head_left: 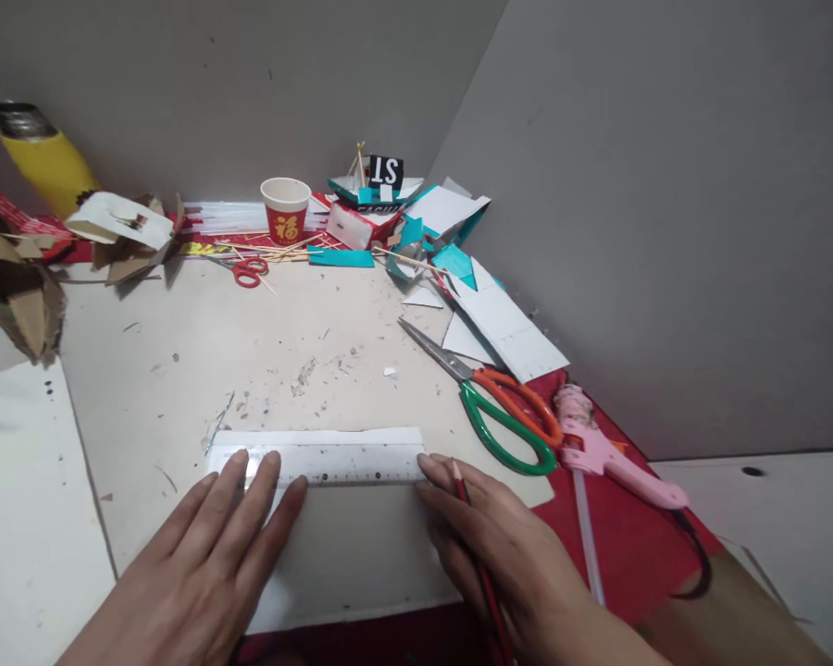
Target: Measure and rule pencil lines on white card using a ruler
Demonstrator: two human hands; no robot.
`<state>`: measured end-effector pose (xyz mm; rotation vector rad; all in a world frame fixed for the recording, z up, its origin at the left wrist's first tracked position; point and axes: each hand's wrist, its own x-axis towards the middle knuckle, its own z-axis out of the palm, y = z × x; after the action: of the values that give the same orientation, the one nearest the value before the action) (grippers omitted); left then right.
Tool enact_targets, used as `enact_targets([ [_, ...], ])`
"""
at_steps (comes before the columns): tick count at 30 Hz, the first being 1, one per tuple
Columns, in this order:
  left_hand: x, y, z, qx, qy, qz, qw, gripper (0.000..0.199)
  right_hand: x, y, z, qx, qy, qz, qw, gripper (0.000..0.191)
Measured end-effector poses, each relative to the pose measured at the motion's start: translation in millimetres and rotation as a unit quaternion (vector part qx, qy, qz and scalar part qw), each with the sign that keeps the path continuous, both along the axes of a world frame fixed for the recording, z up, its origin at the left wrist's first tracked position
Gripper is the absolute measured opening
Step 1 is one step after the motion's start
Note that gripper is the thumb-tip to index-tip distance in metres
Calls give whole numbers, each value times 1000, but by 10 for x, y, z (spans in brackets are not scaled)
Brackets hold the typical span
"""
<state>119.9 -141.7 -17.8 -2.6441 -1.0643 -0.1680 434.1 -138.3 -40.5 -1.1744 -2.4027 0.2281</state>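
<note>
A clear ruler (351, 465) lies on a white paper strip (319, 436) near the front of the work surface. My left hand (212, 546) is flat with fingers apart, its fingertips on the ruler's left part. My right hand (506, 546) is closed around a red pencil (484, 583), whose tip points up and away from me. The thumb and index finger of that hand touch the right end of the ruler and strip. Beyond it lie large scissors (468, 372) with one orange and one green handle, blades apart.
A pink glue gun (617, 460) lies on red material at the right. At the back are a paper cup (286, 211), small red scissors (248, 270), thin sticks, a model boat (375, 190) and card offcuts (506, 319). A yellow bottle (48, 166) stands back left.
</note>
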Motion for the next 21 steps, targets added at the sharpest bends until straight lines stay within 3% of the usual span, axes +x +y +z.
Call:
enact_targets([
  [21,46,36,43,-37,-28,-24,999,102,-4,-1,33,-14,-8,-3,1000,49],
])
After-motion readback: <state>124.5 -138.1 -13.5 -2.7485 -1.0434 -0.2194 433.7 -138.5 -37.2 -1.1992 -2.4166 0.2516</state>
